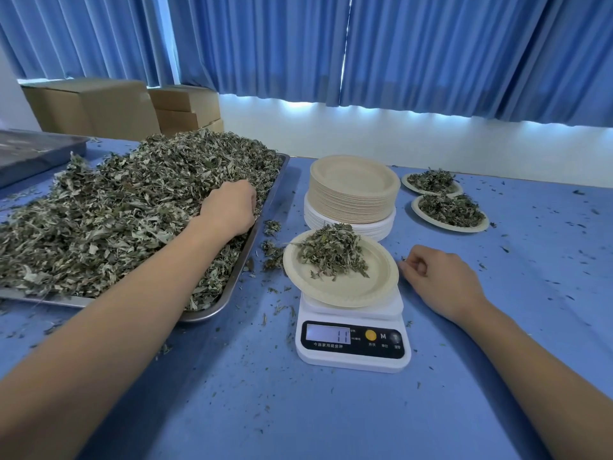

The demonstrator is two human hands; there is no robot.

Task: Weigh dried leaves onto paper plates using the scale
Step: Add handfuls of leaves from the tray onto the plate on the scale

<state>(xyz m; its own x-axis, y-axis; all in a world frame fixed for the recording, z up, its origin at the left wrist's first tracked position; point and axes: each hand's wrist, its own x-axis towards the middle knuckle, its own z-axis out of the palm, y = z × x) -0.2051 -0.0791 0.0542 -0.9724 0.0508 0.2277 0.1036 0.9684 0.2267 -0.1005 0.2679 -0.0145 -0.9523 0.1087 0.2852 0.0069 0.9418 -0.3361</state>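
Two filled paper plates [464,228] stood aside; a third paper plate [351,287] sat on the scale [353,340], reading 11; left hand [229,207] gripped dried leaves [116,200] in the tray [212,313], right hand [438,277] rested loosely curled, empty, on the table [298,410].
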